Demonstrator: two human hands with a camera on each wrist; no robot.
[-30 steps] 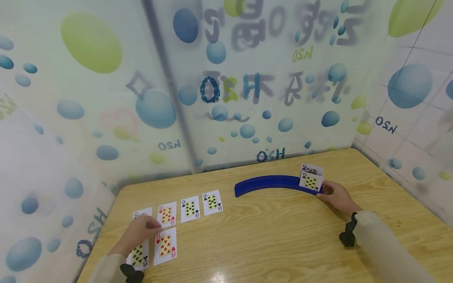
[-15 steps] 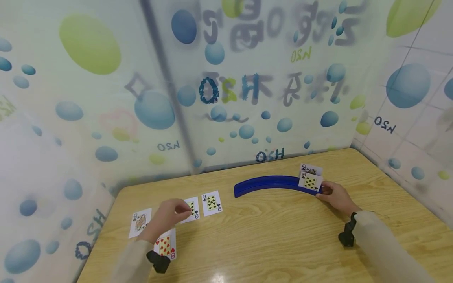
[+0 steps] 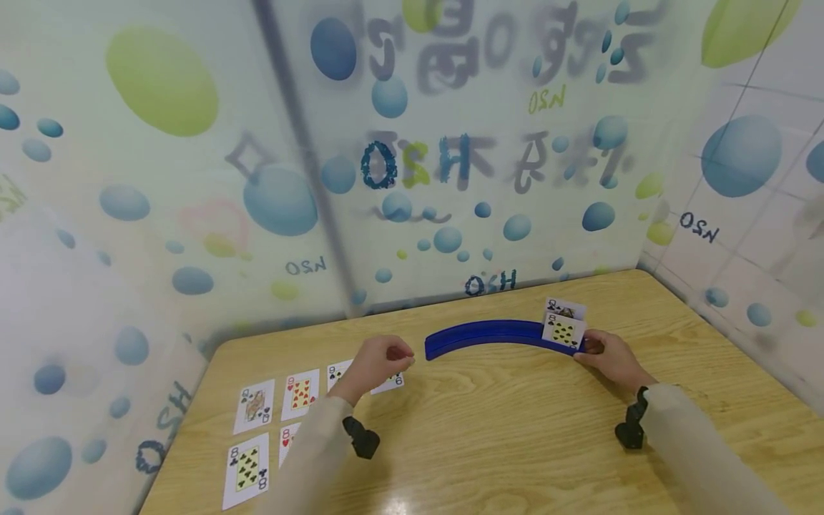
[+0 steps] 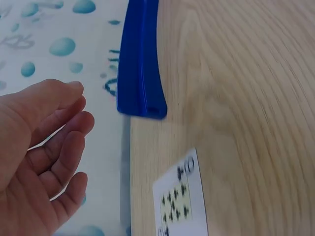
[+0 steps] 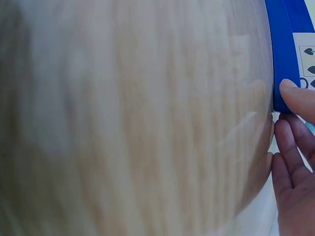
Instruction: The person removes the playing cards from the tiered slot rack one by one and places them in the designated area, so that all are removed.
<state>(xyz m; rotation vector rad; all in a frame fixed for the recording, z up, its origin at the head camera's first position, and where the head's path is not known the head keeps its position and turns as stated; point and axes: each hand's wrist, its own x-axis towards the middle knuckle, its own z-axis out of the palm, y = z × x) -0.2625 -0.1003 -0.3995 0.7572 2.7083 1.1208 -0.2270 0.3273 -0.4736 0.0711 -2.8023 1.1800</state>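
My left hand (image 3: 376,363) hovers over the row of cards, fingers loosely curled and holding nothing. Beneath it lie a partly covered nine of clubs (image 4: 177,201) and a nine of spades (image 3: 337,371). The curved blue playing card holder (image 3: 486,333) has its left end just beyond my left fingertips. At the holder's other end, my right hand (image 3: 611,359) grips it, thumb on the blue edge in the right wrist view. Standing in that end are an eight of spades (image 3: 563,331) and, behind it, a queen (image 3: 568,308).
More cards lie face up on the wooden table (image 3: 489,429) at the left: a queen (image 3: 254,406), a nine of hearts (image 3: 300,393) and an eight of clubs (image 3: 247,468). My left sleeve covers most of an eight of hearts (image 3: 286,438). A patterned wall (image 3: 412,243) rises behind.
My left hand has moved right, from above the leftmost cards, across the nines, to near the card holder's left end. The right hand and the holder have stayed in place.
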